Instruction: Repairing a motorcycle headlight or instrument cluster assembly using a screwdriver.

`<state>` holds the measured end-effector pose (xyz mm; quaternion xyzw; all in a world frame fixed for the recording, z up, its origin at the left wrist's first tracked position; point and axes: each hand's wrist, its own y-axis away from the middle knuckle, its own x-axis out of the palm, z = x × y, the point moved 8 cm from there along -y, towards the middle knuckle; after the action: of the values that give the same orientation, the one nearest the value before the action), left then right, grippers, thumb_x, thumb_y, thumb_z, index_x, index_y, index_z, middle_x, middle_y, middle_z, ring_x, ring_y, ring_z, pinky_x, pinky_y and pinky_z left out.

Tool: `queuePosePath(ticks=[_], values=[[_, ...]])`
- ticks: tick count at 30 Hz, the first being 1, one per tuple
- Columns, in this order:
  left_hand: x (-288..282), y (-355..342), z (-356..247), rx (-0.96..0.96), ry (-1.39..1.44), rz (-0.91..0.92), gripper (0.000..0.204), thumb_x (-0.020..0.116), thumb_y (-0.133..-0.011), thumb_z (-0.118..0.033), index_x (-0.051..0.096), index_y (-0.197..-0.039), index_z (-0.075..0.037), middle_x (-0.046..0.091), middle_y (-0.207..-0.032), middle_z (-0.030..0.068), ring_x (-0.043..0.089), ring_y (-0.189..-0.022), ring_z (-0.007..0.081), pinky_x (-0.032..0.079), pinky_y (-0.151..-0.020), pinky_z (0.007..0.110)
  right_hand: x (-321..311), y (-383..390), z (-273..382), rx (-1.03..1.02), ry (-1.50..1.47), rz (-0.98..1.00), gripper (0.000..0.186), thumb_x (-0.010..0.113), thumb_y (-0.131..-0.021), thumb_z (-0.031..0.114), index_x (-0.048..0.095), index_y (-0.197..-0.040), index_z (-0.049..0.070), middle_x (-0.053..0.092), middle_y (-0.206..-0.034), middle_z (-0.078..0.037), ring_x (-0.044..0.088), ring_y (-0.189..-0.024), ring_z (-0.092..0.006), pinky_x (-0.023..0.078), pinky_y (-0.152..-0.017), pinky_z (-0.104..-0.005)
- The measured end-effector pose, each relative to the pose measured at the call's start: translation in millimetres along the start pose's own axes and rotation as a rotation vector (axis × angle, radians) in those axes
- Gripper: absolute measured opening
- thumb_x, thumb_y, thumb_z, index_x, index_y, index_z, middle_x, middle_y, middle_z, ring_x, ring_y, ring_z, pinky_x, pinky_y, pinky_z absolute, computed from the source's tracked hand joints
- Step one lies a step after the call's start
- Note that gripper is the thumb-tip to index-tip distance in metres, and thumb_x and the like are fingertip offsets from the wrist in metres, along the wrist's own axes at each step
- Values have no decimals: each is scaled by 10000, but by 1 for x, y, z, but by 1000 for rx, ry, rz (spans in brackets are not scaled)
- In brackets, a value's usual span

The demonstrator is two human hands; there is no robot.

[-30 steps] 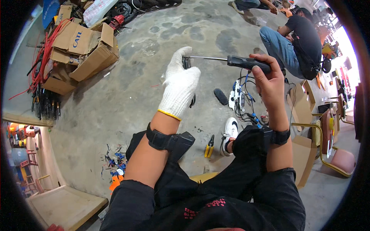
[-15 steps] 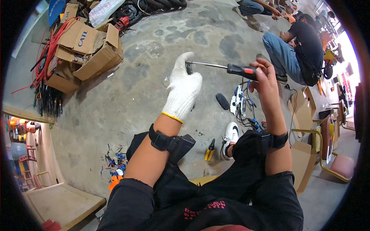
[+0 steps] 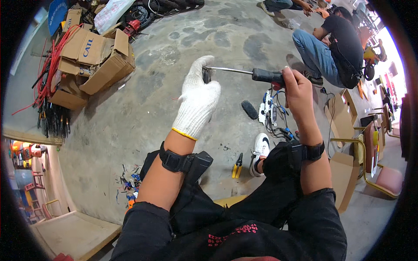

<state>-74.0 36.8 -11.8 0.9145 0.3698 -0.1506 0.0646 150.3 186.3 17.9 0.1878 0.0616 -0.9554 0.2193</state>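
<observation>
At the frame's upper centre, a silver-shafted screwdriver with a black-and-red handle (image 3: 263,75) is clamped in the bare right hand (image 3: 298,90). Apart from it, the white-knit-gloved left hand (image 3: 199,90) curls round a dark object (image 3: 206,75) at the shaft's tip.

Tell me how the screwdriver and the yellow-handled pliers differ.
The screwdriver is held in the right hand; the yellow-handled pliers lie on the floor. The screwdriver has one dark handle with some red, the pliers two yellow handles. The screwdriver runs roughly across the view, while the pliers point mostly up it. Both are hand tools.
</observation>
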Motion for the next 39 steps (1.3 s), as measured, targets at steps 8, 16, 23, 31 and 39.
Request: queuePosePath(ticks=[8,16,23,31,39], values=[[-1,-3,0,-53,17,7,555,591,-736,37,536,-1275,-79,624,-1019,81,616,-772,165,525,-667,297,14,12,27,-412,-216,7,381,588,-959,184,417,-1248,4,556,-1146,-125,619,-796,-145,523,-696,-263],[2,4,3,-173,138,69,579,605,-719,56,537,-1280,-66,628,-1045,93,632,-759,187,546,-664,307,7,16,29,-284,-203,141,374,737,-845,119,569,-1169,40,668,-964,-47,551,-607,-55,450,-494,-204],[3,1,-3,45,-73,29,585,634,-714,11,537,-1283,-81,627,-1014,95,616,-762,181,524,-692,320,0,5,6,-140,-87,15,283,657,-926,270,633,-999,-2,657,-733,-39,511,-542,-59,399,-488,-211],[4,2,13,-66,85,65,544,596,-730,-12,540,-1266,-84,638,-1060,101,618,-732,186,524,-686,321,8,13,20,-385,-227,122,401,636,-933,178,444,-1243,13,613,-1018,-92,579,-708,-124,499,-631,-260],[-10,11,2,-5,-174,1,540,572,-735,-7,553,-1257,-142,637,-1034,99,628,-744,190,523,-706,326,5,14,19,-290,-222,92,377,754,-857,189,583,-1146,19,610,-903,4,482,-621,-31,384,-523,-192]])
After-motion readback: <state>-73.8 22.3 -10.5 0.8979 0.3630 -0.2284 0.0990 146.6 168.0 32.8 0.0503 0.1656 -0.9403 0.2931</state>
